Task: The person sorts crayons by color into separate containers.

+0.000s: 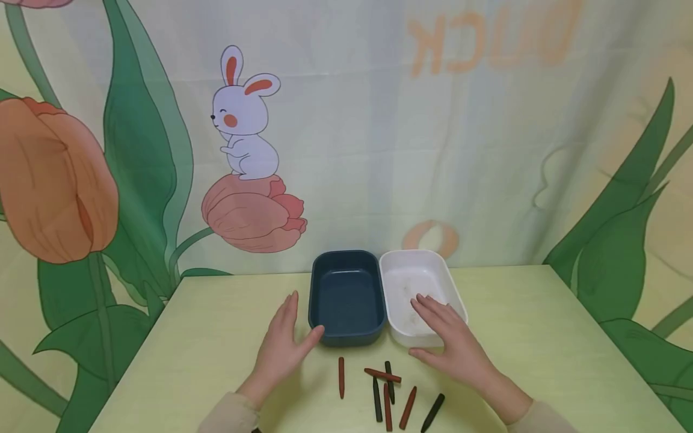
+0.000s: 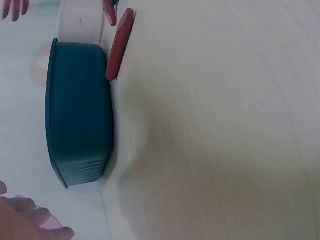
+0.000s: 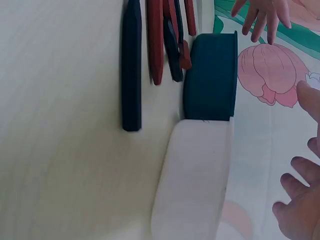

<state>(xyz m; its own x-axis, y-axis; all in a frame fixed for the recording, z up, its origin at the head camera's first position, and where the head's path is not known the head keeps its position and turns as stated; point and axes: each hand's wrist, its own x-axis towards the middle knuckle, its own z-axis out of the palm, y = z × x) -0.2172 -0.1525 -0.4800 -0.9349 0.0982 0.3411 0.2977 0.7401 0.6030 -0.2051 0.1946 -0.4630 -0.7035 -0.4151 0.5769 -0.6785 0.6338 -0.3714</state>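
My left hand [image 1: 281, 349] is raised with fingers extended beside the front left of a dark blue bin [image 1: 349, 294]. On the other side, my right hand [image 1: 457, 343] has its fingers spread and overlaps the white bin [image 1: 422, 270] in the head view. Neither hand holds anything. In front of the bins lie several crayons, some red-brown and some black. One red-brown crayon [image 1: 341, 377] lies alone at the left. Another red-brown crayon [image 1: 382, 375] rests across a black crayon [image 1: 390, 385]. The rightmost black crayon [image 1: 432, 413] is tilted near the right forearm.
Both bins stand side by side at the back of a pale yellow table [image 1: 206, 337]. Directly behind the table hangs a curtain [image 1: 352, 150] printed with tulips and a rabbit.
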